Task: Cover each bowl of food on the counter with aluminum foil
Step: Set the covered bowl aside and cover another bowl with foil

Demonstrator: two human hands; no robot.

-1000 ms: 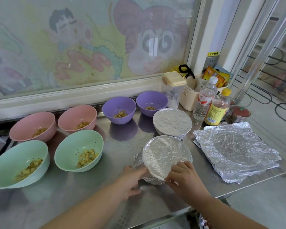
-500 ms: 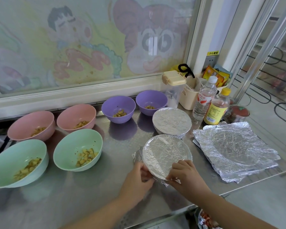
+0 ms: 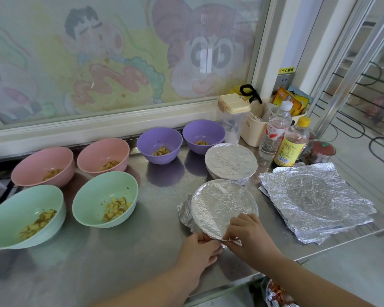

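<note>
A foil-covered bowl (image 3: 222, 202) sits near the counter's front edge. My left hand (image 3: 197, 247) and my right hand (image 3: 244, 231) both pinch the loose foil at its near rim, fingers curled on the crumpled edge. Behind it stands a second foil-covered bowl (image 3: 231, 161). Uncovered bowls with diced food fill the left: two purple bowls (image 3: 159, 144) at the back, two pink bowls (image 3: 42, 166) and two green bowls (image 3: 104, 198). A stack of foil sheets (image 3: 315, 198) lies to the right.
A water bottle (image 3: 275, 131), a yellow-capped bottle (image 3: 292, 142), a lidded clear container (image 3: 233, 118), a beige caddy (image 3: 255, 127) and a red-lidded jar (image 3: 321, 151) crowd the back right. The steel counter (image 3: 120, 262) ends just behind my wrists. A painted window backs the bowls.
Both hands have come together at the bowl's near rim. My left hand slid right from the bowl's left side, and the foil there is folded further under.
</note>
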